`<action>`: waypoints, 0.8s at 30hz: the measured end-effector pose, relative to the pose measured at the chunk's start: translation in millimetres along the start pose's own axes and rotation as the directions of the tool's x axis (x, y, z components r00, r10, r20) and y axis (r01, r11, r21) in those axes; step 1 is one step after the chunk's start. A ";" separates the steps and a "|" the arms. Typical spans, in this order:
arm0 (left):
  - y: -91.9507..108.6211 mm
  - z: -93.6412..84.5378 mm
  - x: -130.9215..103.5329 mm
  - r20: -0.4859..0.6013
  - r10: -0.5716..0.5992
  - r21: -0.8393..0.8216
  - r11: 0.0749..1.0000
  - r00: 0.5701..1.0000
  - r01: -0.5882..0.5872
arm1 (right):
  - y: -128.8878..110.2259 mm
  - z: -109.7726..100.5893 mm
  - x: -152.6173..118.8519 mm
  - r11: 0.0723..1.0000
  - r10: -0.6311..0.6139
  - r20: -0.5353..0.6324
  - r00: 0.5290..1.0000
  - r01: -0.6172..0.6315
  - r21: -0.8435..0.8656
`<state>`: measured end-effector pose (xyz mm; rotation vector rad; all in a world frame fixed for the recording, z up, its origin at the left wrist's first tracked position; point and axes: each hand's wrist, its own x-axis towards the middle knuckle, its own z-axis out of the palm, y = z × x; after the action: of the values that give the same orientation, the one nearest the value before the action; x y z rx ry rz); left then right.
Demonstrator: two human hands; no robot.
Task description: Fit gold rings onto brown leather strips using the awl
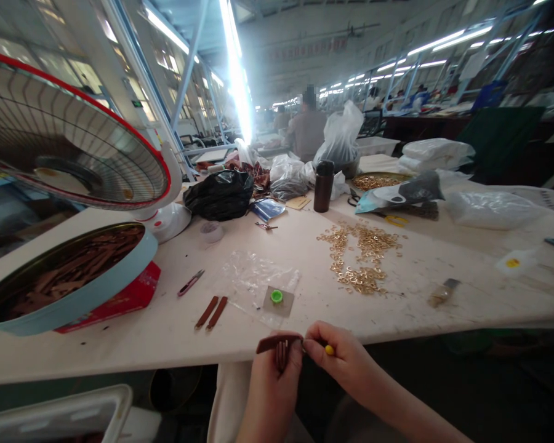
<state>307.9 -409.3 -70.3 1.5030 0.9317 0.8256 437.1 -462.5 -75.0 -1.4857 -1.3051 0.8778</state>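
My left hand [277, 375] is closed on a brown leather strap [277, 342], with more folded brown strips showing between its fingers. Against the strap's right end, my right hand [335, 347] pinches with thumb and forefinger. A yellow rounded tip [329, 350] pokes out of that hand; it looks like the end of a small tool, most of which my fingers hide. On the table, left of my hands, lie two brown straps [216, 312] with metal rings at their near ends. Beyond my hands a green round cap [276, 297] rests on a small grey plate [286, 306] over clear plastic.
Many gold rings [364, 246] are spread at the right centre. A round tin [87, 295] of brown strips and a red-rimmed fan [74, 141] stand at left. Thread snips [191, 282], a tape roll [211, 232], a dark bottle [324, 187] and a black bag [221, 194] lie farther back.
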 end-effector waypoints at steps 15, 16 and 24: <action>6.0 -3.7 -4.6 0.263 -0.323 -0.087 0.931 0.909 0.355 | -3.8 -19.2 -13.9 0.801 -0.437 0.195 0.878 0.478 -0.359; 6.5 -2.8 -5.4 0.270 -0.306 -0.074 0.939 0.913 0.337 | -3.7 -20.6 -13.3 0.779 -0.458 0.215 0.862 0.506 -0.370; 12.0 1.7 -18.9 0.265 -0.124 -0.052 0.988 0.956 0.143 | -0.4 -20.5 -10.9 0.897 -0.349 0.210 0.913 0.390 -0.209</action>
<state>302.4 -427.8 -58.6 1.4299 0.7889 0.5413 454.2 -477.0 -69.1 -1.3007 -1.8084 0.6129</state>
